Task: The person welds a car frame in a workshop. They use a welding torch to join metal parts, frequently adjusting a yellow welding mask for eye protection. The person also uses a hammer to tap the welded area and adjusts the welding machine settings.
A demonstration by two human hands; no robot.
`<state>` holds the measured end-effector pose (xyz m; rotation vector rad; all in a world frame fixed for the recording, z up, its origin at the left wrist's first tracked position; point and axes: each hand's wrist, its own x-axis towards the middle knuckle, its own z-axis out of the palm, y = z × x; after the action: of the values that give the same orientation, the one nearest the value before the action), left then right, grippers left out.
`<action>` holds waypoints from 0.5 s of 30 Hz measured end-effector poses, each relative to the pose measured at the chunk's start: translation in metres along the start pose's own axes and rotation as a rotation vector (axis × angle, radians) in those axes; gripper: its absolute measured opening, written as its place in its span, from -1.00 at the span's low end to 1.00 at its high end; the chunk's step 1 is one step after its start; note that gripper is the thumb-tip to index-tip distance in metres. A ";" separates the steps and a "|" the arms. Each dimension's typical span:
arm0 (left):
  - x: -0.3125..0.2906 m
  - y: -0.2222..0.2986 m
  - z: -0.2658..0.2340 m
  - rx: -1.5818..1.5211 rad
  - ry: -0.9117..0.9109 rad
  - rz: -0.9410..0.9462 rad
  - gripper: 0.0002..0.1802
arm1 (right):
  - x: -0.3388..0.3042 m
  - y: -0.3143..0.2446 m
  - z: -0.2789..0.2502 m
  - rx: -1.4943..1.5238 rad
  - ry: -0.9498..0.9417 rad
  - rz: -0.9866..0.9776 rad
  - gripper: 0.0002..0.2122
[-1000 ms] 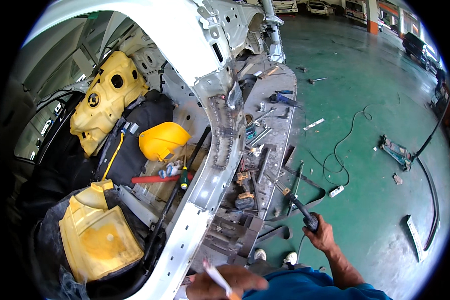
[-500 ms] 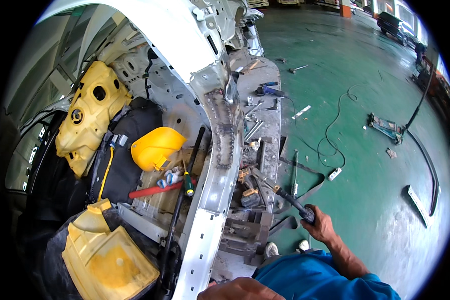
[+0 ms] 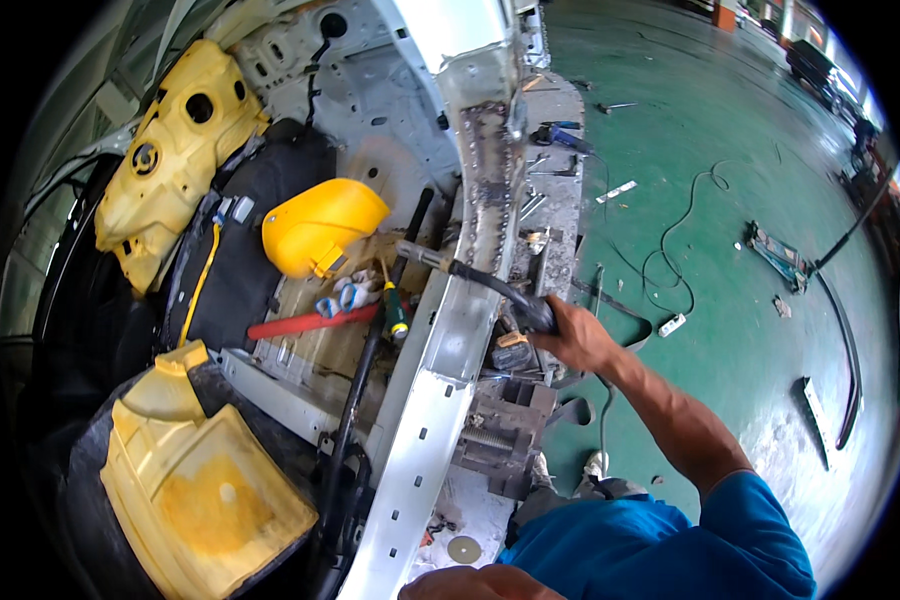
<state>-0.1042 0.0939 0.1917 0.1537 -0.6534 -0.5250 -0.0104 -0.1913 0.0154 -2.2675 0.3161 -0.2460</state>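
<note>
My right hand (image 3: 568,335) is closed round the dark grip of a hammer (image 3: 425,256), held at a slant over the bare white car-body sill and pillar (image 3: 440,350). Its metal head points left, past the sill and over the car's floor opening; I cannot tell if it touches anything. Just beyond the head lies a green-and-black screwdriver (image 3: 395,310), with white-and-blue gloves (image 3: 350,295) beside it. A long black bar (image 3: 355,385) and a red bar (image 3: 315,323) cross there. My left arm (image 3: 480,583) shows at the lower edge, its fingers out of sight.
A yellow welding mask (image 3: 320,225) rests inside the car, near yellow moulded panels (image 3: 205,495). Right of the sill stand a cordless drill (image 3: 513,348), a vise-like metal block (image 3: 500,425) and a blue grinder (image 3: 560,137). A cable (image 3: 660,255) and floor jack (image 3: 778,258) lie on the green floor.
My right hand has swung the hammer left and away from me, from beside the bench tools to over the sill. The view has shifted, too.
</note>
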 end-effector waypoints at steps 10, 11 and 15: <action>-0.030 0.026 -0.013 0.017 0.075 0.027 -0.77 | 0.067 0.040 0.072 0.052 -0.089 -0.034 -0.43; -0.028 0.027 -0.013 0.053 0.078 0.035 -0.76 | 0.064 0.043 0.072 0.030 -0.089 -0.031 -0.43; -0.013 0.022 -0.024 0.257 -0.031 0.101 -0.65 | 0.054 0.052 0.066 -0.014 -0.119 -0.001 -0.43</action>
<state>-0.0890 0.1189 0.1720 0.3531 -0.7538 -0.3455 0.0510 -0.1946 -0.0630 -2.2853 0.2552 -0.1094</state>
